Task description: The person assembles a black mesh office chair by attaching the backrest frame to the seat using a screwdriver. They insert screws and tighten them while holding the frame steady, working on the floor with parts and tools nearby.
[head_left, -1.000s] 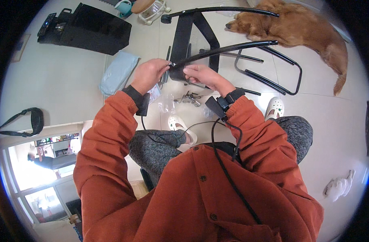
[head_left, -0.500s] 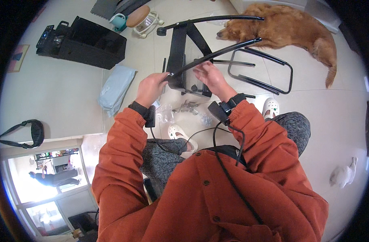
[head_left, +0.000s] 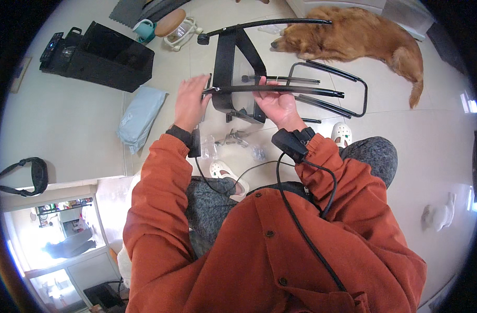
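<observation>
A black metal tube (head_left: 301,91) crosses in front of me, its near end joined to a black frame (head_left: 224,57) by a silver fitting (head_left: 212,90). My left hand (head_left: 189,104) is at that end, its slightly blurred fingers stretched out and its thumb close to the fitting. Beneath the tube, my right hand (head_left: 281,107) is turned palm up, fingers extended, and the tube lies across them. A second curved black tube (head_left: 264,23) runs along the frame's far side, with a round black knob at its left end.
Beyond the frame lie a black tubular loop (head_left: 364,94) and a brown dog (head_left: 353,34). Small metal parts (head_left: 236,137) and clear bags are on the floor by my white shoe (head_left: 222,169). To the left are a grey-blue package (head_left: 142,117) and a black computer tower (head_left: 113,57).
The tube's free end has swung toward me, so it lies nearly level across the view. My right hand has turned palm up under it. My left fingers have straightened.
</observation>
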{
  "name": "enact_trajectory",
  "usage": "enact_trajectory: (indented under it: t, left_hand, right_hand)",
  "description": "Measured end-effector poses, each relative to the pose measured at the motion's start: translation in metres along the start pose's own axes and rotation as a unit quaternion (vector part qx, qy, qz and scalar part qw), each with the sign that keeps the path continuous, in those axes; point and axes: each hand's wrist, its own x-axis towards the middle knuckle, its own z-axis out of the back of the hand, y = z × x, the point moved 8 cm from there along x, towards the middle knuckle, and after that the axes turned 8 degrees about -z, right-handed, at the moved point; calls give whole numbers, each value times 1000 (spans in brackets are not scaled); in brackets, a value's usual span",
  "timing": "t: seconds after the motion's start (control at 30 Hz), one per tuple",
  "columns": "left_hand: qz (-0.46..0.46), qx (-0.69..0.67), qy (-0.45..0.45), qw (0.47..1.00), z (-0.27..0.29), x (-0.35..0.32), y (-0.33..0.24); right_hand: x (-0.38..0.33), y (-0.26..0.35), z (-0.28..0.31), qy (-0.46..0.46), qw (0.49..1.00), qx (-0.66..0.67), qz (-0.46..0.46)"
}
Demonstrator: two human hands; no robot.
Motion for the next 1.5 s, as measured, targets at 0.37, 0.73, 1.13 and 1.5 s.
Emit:
enact_trajectory:
  t: [0.37,0.73,1.13,1.5]
  left_hand:
    - [264,-101,-78,956,-31,-25,-49]
    - [409,-134,-17,902,-61,-15,-25]
    - [461,-173,-100,865,-60,-81,45]
    - [586,-432,-138,672,-95,-156,70]
  right_hand:
    - [-23,9,8,-52,998,-2,22]
    - [-16,25,17,-38,998,-45,-1]
    - [-10,36,49,-190,839,-510,24]
    - [26,24,72,-161,573,-788,156]
